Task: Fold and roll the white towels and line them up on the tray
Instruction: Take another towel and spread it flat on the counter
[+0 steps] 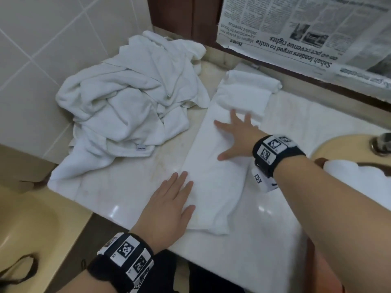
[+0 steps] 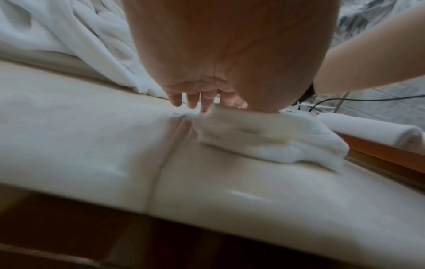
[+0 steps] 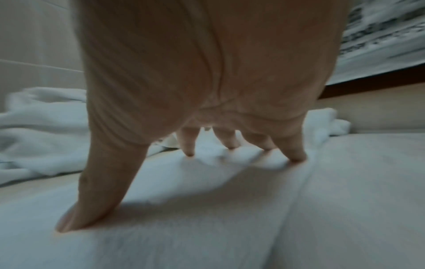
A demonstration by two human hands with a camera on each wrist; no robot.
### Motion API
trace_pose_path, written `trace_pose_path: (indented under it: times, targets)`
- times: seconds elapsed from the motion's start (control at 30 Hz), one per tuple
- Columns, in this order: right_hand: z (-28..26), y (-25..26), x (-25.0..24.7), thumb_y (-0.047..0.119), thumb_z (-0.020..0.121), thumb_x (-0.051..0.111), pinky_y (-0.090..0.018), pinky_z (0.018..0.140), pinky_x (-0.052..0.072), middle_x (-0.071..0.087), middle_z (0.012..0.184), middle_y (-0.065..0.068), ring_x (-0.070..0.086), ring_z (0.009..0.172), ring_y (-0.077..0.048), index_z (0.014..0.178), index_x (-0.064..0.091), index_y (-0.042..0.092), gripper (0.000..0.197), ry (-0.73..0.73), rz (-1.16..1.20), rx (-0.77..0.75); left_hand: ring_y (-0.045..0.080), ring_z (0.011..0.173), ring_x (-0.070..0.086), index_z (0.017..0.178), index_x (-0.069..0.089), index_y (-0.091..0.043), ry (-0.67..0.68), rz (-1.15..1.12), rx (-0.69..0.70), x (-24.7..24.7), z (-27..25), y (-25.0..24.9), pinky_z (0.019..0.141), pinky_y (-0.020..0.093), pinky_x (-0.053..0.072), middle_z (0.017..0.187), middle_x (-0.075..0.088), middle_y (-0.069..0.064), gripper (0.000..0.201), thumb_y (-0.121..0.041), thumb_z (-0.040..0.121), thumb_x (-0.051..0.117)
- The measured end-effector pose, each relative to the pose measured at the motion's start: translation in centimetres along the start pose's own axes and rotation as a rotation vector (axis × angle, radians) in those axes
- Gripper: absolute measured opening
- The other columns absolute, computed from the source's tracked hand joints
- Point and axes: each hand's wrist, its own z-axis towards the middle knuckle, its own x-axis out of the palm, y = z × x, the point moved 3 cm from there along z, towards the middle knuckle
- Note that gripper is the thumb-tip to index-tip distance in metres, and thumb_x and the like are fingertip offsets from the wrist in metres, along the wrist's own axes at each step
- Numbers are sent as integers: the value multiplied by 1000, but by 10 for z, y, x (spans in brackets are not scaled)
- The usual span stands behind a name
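Observation:
A white towel (image 1: pixel 213 182), folded into a long strip, lies on the marble counter (image 1: pixel 118 199) and runs away from me. Its far end (image 1: pixel 247 89) is bunched in thick folds. My left hand (image 1: pixel 182 193) lies flat and open on the strip's near left edge. My right hand (image 1: pixel 228 138) presses the strip's middle with fingers spread; the right wrist view shows its fingertips (image 3: pixel 296 158) and thumb dug into the cloth (image 3: pixel 184 227). A rolled white towel (image 1: pixel 357 176) lies on a brown wooden tray (image 1: pixel 319 161) at the right, also visible as a rolled towel (image 2: pixel 372 131).
A heap of unfolded white towels (image 1: pixel 131 98) fills the counter's back left, against the tiled wall. A beige sink (image 1: pixel 338 144) with a metal fitting (image 1: pixel 380 142) sits at the right. Newspaper (image 1: pixel 306 28) covers the wall behind. The counter's front edge is near my left wrist.

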Motion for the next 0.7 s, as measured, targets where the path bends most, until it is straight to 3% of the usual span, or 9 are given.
trace_pose_path:
  times: [0.07, 0.13, 0.2, 0.23, 0.3, 0.4, 0.57, 0.7]
  targets:
    - [-12, 3, -1, 64, 71, 80, -62, 121, 15, -16, 168, 0, -14, 151, -46, 156, 11, 53, 110, -43, 61, 22, 22, 153, 29, 149, 53, -19, -12, -28, 45, -7, -5, 5, 121, 42, 33, 165, 34, 4, 62, -58, 103, 40]
    - [-41, 19, 4, 55, 78, 78, -53, 119, 26, 11, 167, -3, 11, 152, -40, 151, 34, 49, 86, -122, 188, 41, 24, 141, 45, 139, 63, -22, -31, -38, 127, -15, -12, 9, 112, 42, 42, 152, 50, 4, 64, -68, 96, 51]
    - [-80, 39, 20, 46, 84, 74, -35, 101, 41, 49, 136, -3, 48, 125, -26, 131, 57, 38, 51, -186, 294, 26, 20, 121, 54, 129, 68, -28, -44, -14, 230, -23, -19, 12, 98, 37, 48, 134, 59, -1, 60, -71, 89, 61]
    - [-102, 49, 31, 43, 85, 73, -28, 89, 41, 57, 118, 1, 55, 107, -18, 119, 61, 33, 38, -177, 321, 25, 18, 113, 55, 124, 70, -29, -38, 0, 279, -24, -23, 14, 92, 34, 48, 126, 61, -3, 54, -69, 88, 64]
    - [-143, 63, 60, 38, 83, 71, -25, 78, 38, 61, 100, 5, 56, 90, -13, 108, 61, 31, 27, -84, 341, 57, 17, 102, 56, 116, 72, -31, -27, 13, 362, -20, -29, 18, 84, 32, 50, 116, 62, -5, 37, -58, 92, 64]
    - [-188, 65, 109, 32, 82, 62, -29, 82, 47, 57, 102, 9, 58, 91, -12, 111, 55, 35, 29, -3, 392, 151, 20, 96, 61, 111, 75, -28, -50, 4, 389, -7, -36, 25, 78, 37, 56, 113, 67, -3, 26, -42, 97, 58]
    - [-208, 65, 159, 28, 89, 66, -15, 81, 44, 56, 102, 17, 55, 88, 2, 111, 63, 38, 24, -296, 600, 189, 21, 95, 64, 114, 77, -21, -108, -59, 347, 0, -46, 26, 81, 33, 58, 118, 71, -1, 31, -33, 97, 54]
    - [-204, 64, 170, 32, 86, 73, -14, 74, 40, 59, 93, 18, 55, 82, 2, 101, 64, 37, 18, -353, 647, 225, 20, 99, 65, 114, 78, -21, -113, -48, 321, 2, -47, 24, 81, 31, 59, 120, 72, -3, 32, -33, 96, 55]
